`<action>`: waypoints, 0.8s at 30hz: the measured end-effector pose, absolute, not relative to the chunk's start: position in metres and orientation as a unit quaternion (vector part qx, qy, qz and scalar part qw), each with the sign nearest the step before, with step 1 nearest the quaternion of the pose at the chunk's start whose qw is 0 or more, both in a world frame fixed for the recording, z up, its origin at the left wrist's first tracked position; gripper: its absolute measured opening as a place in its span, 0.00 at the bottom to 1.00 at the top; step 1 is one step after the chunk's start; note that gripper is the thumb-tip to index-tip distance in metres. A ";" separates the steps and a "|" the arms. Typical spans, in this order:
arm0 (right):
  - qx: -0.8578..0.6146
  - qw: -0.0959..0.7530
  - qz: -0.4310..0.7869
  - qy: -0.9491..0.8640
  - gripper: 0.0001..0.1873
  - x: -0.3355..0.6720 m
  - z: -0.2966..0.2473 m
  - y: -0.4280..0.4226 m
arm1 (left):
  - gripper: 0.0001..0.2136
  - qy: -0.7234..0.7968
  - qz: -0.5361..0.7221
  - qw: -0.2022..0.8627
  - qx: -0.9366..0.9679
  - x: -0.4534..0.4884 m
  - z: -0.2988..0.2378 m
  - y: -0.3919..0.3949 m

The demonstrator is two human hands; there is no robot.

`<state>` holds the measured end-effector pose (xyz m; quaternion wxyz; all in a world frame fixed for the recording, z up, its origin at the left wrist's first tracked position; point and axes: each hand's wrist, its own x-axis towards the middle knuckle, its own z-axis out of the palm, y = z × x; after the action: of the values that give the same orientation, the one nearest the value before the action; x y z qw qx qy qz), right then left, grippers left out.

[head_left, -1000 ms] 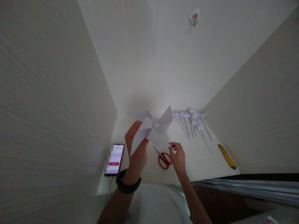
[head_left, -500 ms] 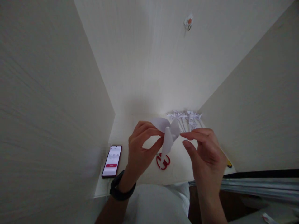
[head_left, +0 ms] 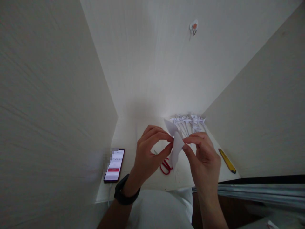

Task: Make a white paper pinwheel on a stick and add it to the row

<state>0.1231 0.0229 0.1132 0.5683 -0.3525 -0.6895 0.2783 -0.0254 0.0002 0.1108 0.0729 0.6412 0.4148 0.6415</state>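
Between my hands, above the table, is a white paper pinwheel [head_left: 177, 148] with curved, folded blades. My left hand [head_left: 152, 149], wearing a black wristband, pinches it from the left between thumb and fingers. From the right, the thumb and forefinger of my right hand [head_left: 202, 154] are closed on the paper's edge. Red-handled scissors [head_left: 165, 167] lie on the table below, partly covered by the paper and my left hand. Several white paper pinwheels on sticks [head_left: 190, 120] lie together at the back right.
A phone [head_left: 114, 165] showing a timer lies at the left with a cable below it. A yellow utility knife [head_left: 227, 161] rests near the right edge of the white table [head_left: 126, 133]. Walls enclose three sides; a hook [head_left: 194, 27] is on the back wall.
My right hand has moved left and closed on the paper. The pinwheel has turned, so its blades show from a narrower side. The yellow knife has come into fuller view.
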 end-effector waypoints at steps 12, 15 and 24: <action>-0.359 0.545 0.301 -0.695 0.07 0.126 0.105 0.027 | 0.05 0.428 0.624 0.075 0.650 -0.024 0.106 0.003; -0.367 0.540 0.301 -0.695 0.06 0.128 0.102 0.029 | 0.05 0.432 0.616 0.076 0.655 -0.023 0.106 0.004; -0.387 0.551 0.338 -0.658 0.04 0.135 0.091 0.037 | 0.05 0.448 0.616 0.100 0.640 -0.014 0.094 0.010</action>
<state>0.1347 0.0372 0.0907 0.5506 -0.3873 -0.6575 0.3384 -0.0143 0.0097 0.0940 0.0995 0.6399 0.4484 0.6161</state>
